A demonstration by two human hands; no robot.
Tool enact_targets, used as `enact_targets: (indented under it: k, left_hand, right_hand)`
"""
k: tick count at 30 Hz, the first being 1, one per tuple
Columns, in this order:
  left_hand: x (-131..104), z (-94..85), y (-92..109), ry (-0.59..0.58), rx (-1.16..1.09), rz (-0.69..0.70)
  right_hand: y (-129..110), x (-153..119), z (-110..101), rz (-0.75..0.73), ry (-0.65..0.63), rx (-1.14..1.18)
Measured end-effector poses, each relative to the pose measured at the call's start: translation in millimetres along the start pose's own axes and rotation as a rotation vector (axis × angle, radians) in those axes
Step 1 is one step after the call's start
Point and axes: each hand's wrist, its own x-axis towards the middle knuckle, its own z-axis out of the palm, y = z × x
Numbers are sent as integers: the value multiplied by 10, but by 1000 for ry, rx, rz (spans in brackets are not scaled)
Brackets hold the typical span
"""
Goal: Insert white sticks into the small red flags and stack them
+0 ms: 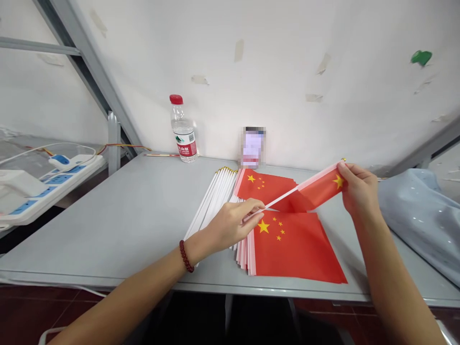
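My left hand (pixel 235 221) pinches the lower part of a thin white stick (pixel 282 197). My right hand (pixel 358 188) grips the upper end of that stick, together with the white edge of a red flag (pixel 318 189) around it; a gold tip shows just above the fingers. Below lies a stack of red flags with yellow stars (pixel 298 249), their white edges fanned toward the left. Behind it rests another red flag (pixel 273 184), partly covered by the held one. Left of the flags, a bundle of white sticks with gold tips (pixel 212 196) lies on the table.
On the grey table (pixel 143 215), a water bottle (pixel 185 136) and an upright phone (pixel 253 147) stand against the wall. A white power strip (pixel 53 184) is at the left. A pale blue plastic bag (pixel 424 215) bulges at the right.
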Motion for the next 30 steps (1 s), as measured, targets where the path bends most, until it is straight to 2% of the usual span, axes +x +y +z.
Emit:
enact_targets:
  k: [3,6,8,14,17,23,26,30]
  left_hand:
    - [28,-70,94,-86,-210,-95]
    - [74,-181,176,-282,-547,-245]
    - [94,-239,189,-390,-694,-293]
    - [70,-234,125,-548,-908,-371]
    - [68,-203,114,-557,-894,-402]
    - [101,-154,98,-398,-780,-462]
    - [103,-131,90,-350,-672,-473]
    - [88,-130,95,-438,-647,-447]
  right_hand:
    - [-13,42,-52,69,40,-24]
    - [-41,27,-40,162,34,-55]
    - [-64,-5,-14,224,12,-70]
    - [-142,-110,70,370,-97,-73]
    - [-187,-186,145,461,-219,-48]
    - [-202,-477,425,644,-605,57]
    - [-181,-592,531,652,-733,70]
    - [-206,-637,559,625,-843,17]
